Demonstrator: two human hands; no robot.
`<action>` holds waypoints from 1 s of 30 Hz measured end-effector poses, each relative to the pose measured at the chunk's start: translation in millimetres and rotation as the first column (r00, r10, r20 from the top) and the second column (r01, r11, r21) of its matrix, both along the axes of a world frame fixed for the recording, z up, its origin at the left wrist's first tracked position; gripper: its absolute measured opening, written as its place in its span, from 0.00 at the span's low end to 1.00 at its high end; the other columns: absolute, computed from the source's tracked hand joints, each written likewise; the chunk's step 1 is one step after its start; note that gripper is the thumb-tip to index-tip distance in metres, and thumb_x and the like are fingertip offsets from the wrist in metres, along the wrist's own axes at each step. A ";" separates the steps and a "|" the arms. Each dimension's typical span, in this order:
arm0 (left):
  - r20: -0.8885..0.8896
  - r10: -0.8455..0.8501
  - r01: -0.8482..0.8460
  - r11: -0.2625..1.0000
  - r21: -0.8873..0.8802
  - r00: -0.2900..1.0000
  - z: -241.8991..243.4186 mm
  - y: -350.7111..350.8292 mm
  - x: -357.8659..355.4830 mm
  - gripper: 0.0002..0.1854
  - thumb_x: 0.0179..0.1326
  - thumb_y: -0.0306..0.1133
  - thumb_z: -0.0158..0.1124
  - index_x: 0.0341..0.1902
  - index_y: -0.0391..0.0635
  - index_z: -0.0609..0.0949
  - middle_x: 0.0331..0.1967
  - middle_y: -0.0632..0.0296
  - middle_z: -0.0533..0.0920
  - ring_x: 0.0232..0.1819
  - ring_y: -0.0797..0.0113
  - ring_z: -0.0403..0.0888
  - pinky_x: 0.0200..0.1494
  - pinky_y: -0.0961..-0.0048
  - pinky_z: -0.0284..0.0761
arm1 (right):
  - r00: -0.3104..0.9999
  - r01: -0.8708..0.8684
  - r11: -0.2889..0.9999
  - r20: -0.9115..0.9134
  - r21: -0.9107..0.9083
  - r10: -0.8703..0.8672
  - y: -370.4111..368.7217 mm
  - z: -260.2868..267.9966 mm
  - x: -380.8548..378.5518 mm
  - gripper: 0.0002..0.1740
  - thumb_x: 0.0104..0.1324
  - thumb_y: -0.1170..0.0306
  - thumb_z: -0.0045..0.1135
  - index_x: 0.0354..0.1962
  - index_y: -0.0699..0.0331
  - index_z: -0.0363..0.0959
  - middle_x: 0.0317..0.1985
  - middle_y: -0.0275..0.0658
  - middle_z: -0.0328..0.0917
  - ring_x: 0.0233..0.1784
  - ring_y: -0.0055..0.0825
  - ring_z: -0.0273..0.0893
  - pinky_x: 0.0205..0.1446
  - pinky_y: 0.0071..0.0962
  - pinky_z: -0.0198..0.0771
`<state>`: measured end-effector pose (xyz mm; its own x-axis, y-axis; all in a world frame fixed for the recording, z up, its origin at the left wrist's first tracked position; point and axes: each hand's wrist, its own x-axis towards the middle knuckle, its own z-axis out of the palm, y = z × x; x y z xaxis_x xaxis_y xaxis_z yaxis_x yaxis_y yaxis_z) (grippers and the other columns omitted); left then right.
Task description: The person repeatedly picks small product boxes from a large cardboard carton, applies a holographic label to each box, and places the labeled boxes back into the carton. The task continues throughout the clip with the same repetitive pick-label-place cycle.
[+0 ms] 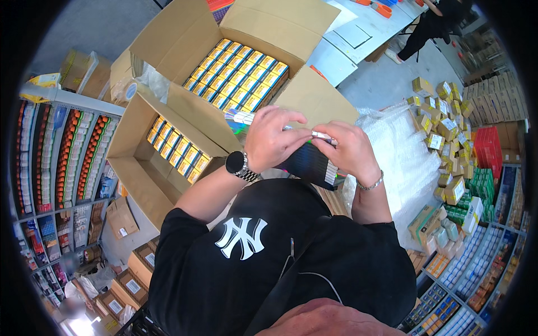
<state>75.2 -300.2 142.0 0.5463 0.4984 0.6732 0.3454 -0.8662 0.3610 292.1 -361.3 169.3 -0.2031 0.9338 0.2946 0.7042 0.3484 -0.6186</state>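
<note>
My left hand and my right hand meet in front of my chest, fingertips nearly touching. Between the fingertips of both hands is a small white and dark slip or packet, too small to name surely. Below the hands lies a dark, shiny sheet or tray, partly hidden by them, with a row of white strips at its right end. More white strips on a shiny holographic surface show beyond my left hand. A large open carton holds rows of small yellow and dark blue boxes.
A second open carton with similar small boxes stands at the left. Bubble wrap lies at the right, beside a heap of taped parcels. Stocked shelves flank both sides. Another person is by the far table.
</note>
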 end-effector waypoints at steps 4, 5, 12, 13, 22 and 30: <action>0.021 0.001 0.001 0.996 -0.092 1.000 -5.6 -8.0 7.8 0.08 0.53 0.32 0.79 0.38 0.52 0.90 0.45 0.65 0.85 0.45 0.61 0.82 0.58 0.61 0.73 | 1.000 -0.023 0.999 0.017 -0.037 0.024 0.8 -2.9 9.0 0.14 0.60 0.65 0.72 0.43 0.58 0.83 0.34 0.40 0.82 0.37 0.43 0.83 0.39 0.39 0.77; 0.040 -0.001 0.010 0.979 -0.204 0.999 -2.3 -9.5 9.6 0.08 0.55 0.32 0.78 0.39 0.50 0.90 0.45 0.63 0.86 0.45 0.62 0.83 0.58 0.62 0.73 | 0.999 -0.025 0.999 0.041 -0.025 0.026 1.3 1.6 9.3 0.15 0.60 0.64 0.72 0.44 0.58 0.82 0.35 0.39 0.82 0.37 0.43 0.83 0.39 0.38 0.77; 0.199 -0.191 0.265 0.445 -0.855 0.961 7.2 10.5 -1.9 0.13 0.71 0.38 0.68 0.47 0.40 0.88 0.49 0.58 0.86 0.50 0.69 0.83 0.55 0.70 0.78 | 0.989 -0.130 0.984 -0.090 -0.122 0.120 5.6 6.2 13.4 0.13 0.63 0.66 0.70 0.41 0.60 0.76 0.37 0.38 0.81 0.37 0.38 0.84 0.37 0.35 0.76; 0.212 -0.195 0.277 0.425 -0.862 0.958 7.5 11.4 -1.6 0.14 0.71 0.40 0.68 0.47 0.41 0.89 0.48 0.59 0.86 0.51 0.68 0.84 0.55 0.70 0.78 | 0.986 -0.138 0.984 -0.112 -0.115 0.125 7.2 3.1 14.0 0.12 0.64 0.67 0.69 0.41 0.60 0.76 0.36 0.38 0.81 0.38 0.38 0.84 0.37 0.35 0.76; -0.009 0.024 -0.018 0.391 -0.920 1.000 -23.5 44.7 -6.6 0.23 0.74 0.45 0.64 0.63 0.41 0.82 0.55 0.56 0.86 0.54 0.69 0.83 0.58 0.70 0.78 | 0.985 -0.109 0.991 -0.143 -0.083 0.097 19.0 -15.6 30.8 0.06 0.66 0.72 0.66 0.39 0.59 0.77 0.36 0.37 0.81 0.39 0.38 0.83 0.38 0.33 0.76; -0.994 0.010 -0.850 0.519 -0.084 0.104 -117.9 127.9 -30.4 0.35 0.56 0.62 0.73 0.57 0.47 0.86 0.53 0.57 0.89 0.56 0.55 0.87 0.56 0.53 0.79 | 0.989 -0.092 0.983 -0.131 -0.161 0.071 12.1 -25.7 53.4 0.05 0.67 0.70 0.65 0.38 0.59 0.76 0.35 0.36 0.81 0.39 0.39 0.83 0.37 0.34 0.76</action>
<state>44.8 -172.3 24.0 -0.0196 0.8395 -0.5430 0.9589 -0.1381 -0.2481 345.6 -349.2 143.6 -0.2525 0.9535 0.1647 0.5920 0.2869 -0.7532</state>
